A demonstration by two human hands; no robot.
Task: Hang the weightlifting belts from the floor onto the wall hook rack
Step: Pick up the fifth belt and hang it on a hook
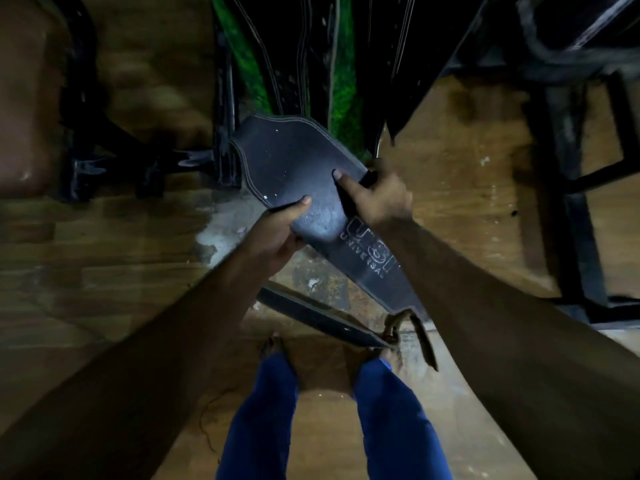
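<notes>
Both bare forearms reach forward from the bottom corners, above legs in blue trousers (256, 431) and bare feet on a worn wood-grain floor (104, 271). Left hand (277, 233) clamps the near-left edge of a black weightlifting belt (294, 161), thumb lying flat on its pebbled, grainy leather face. Right hand (381, 199) grips the belt's far-right edge just beside it, thumb pressed on top and fingers curled underneath; the two hands sit close together but do not touch. Between and beyond them the belt flares into a broad, rounded back panel outlined in pale stitching, speckled with white flecks. Toward the person it narrows to a flat strap stamped "UNIVERSAL" in pale letters, then doubles back below the hands to a rusty-looking buckle (391, 329) near the right foot. Beyond the hands, more dark stitched belts (277, 46) hang vertically beside bright green fuzzy strips (343, 98). Black metal frames (568, 168) stand right of the right hand.
</notes>
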